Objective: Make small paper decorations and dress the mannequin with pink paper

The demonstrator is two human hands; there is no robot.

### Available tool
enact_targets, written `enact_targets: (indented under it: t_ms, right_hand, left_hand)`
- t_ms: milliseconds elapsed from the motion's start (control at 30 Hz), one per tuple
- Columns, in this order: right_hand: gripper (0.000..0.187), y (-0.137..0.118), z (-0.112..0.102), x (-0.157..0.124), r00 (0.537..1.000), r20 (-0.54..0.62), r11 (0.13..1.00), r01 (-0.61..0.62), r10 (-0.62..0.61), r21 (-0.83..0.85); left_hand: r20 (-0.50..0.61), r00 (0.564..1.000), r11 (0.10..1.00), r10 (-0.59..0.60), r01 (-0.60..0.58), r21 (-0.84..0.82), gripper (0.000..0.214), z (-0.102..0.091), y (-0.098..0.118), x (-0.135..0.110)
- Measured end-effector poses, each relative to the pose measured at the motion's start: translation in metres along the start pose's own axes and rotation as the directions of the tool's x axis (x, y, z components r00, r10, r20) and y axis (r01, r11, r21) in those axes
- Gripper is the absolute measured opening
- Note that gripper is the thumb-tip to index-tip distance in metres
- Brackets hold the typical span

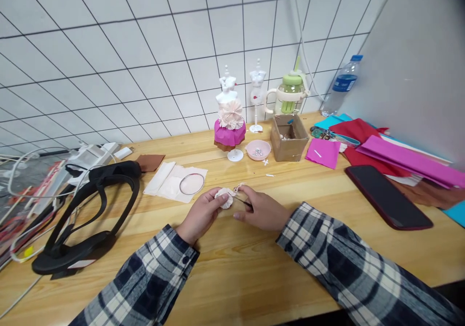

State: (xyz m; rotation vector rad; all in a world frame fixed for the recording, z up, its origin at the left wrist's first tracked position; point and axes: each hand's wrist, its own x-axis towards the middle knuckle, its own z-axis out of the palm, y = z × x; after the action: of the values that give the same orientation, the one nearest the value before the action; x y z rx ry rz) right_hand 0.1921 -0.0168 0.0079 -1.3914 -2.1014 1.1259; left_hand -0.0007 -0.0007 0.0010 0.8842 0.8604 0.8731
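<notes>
My left hand (202,214) pinches a small pleated cream paper rosette (225,197) over the wooden table (232,268). Just to its right, my right hand (262,210) is closed on a thin dark tool (244,202) whose tip touches the rosette. Both sleeves are dark plaid. Behind the hands stands a small white mannequin (229,117) wearing a magenta paper skirt and a cream rosette. A second, bare white mannequin (257,93) stands beside it.
A pink bowl (258,149) of small beads and an open cardboard box (289,137) sit behind the hands. Cream paper with a clear round lid (191,184) lies left. A black headset (90,209) and cables are far left. A phone (387,196), coloured papers (407,154) and bottles are right.
</notes>
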Motion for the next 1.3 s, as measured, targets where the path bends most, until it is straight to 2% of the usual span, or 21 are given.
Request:
enact_targets:
  t_ms: [100,233,333,400,500,533,667,767,867,933,967,1033,1100,1167,1267,1300]
  right_hand:
    - [0.065,0.000,0.001,-0.001,1.000,-0.003,1.000,-0.003,0.003,-0.011]
    - [0.044,-0.002,0.003,0.002,0.999,-0.047,1.000,0.003,-0.001,0.028]
    - [0.037,0.002,-0.002,0.005,0.995,-0.097,0.999,-0.021,0.024,0.024]
    - [0.041,0.009,-0.011,0.007,0.998,-0.058,1.000,-0.025,0.025,0.001]
    - [0.040,0.023,-0.028,0.005,0.993,0.120,1.000,-0.021,0.019,0.021]
    - [0.039,0.027,-0.032,0.005,0.990,0.136,0.999,-0.034,0.030,0.025]
    - [0.032,0.030,-0.032,0.004,0.999,0.000,0.999,-0.046,0.046,0.003]
    - [0.039,0.021,-0.022,0.008,0.990,-0.135,0.999,-0.041,0.045,0.032]
    - [0.043,0.012,-0.019,0.019,0.929,-0.339,0.987,-0.160,0.149,-0.006]
    - [0.047,0.011,-0.021,0.027,0.886,-0.424,0.973,-0.227,0.190,-0.039]
    - [0.041,0.011,-0.023,0.031,0.889,-0.419,0.973,-0.227,0.184,-0.053]
    - [0.031,0.014,-0.024,0.035,0.926,-0.346,0.979,-0.188,0.148,-0.084]
    - [0.034,0.018,-0.023,0.034,0.955,-0.282,0.986,-0.130,0.096,-0.104]
    - [0.032,0.022,-0.021,0.030,0.956,-0.291,0.993,-0.074,0.043,-0.097]
    - [0.060,0.024,-0.018,0.023,0.945,-0.325,0.997,-0.051,0.029,-0.060]
    - [0.063,0.023,-0.017,0.021,0.944,-0.326,0.997,-0.063,0.046,-0.040]
  left_hand:
    - [-0.003,1.000,0.999,0.005,-0.005,-0.034,0.022,0.001,0.000,-0.001]
    - [-0.003,1.000,0.999,0.016,-0.016,-0.050,0.023,0.000,-0.001,-0.001]
    - [-0.032,0.999,0.997,0.012,-0.015,-0.079,0.023,-0.001,-0.001,0.000]
    - [-0.065,0.998,0.995,0.011,-0.017,-0.100,0.022,-0.002,-0.001,0.000]
    - [-0.085,0.996,0.994,0.002,-0.012,-0.107,0.022,-0.003,-0.001,0.001]
    - [-0.082,0.997,0.994,-0.001,-0.007,-0.105,0.023,-0.003,-0.001,0.001]
    - [-0.064,0.998,0.995,-0.011,0.004,-0.102,0.024,-0.004,-0.001,0.001]
    - [-0.055,0.998,0.994,-0.002,-0.004,-0.110,0.023,-0.003,0.000,0.001]
    - [-0.063,0.998,0.994,0.003,-0.010,-0.111,0.024,-0.002,0.000,0.001]
    - [-0.076,0.997,0.994,0.002,-0.010,-0.113,0.024,-0.001,0.000,0.001]
    - [-0.082,0.997,0.993,0.001,-0.011,-0.114,0.024,-0.001,0.000,0.001]
    - [-0.092,0.996,0.993,0.000,-0.010,-0.114,0.024,-0.001,0.000,0.001]
    - [-0.098,0.995,0.994,-0.001,-0.010,-0.111,0.024,-0.001,0.000,0.002]
    - [-0.094,0.996,0.994,0.000,-0.010,-0.106,0.026,-0.002,0.000,0.002]
    - [-0.088,0.996,0.994,0.000,-0.010,-0.105,0.026,-0.002,0.000,0.001]
    - [-0.087,0.996,0.994,-0.001,-0.009,-0.108,0.026,-0.002,-0.001,0.001]
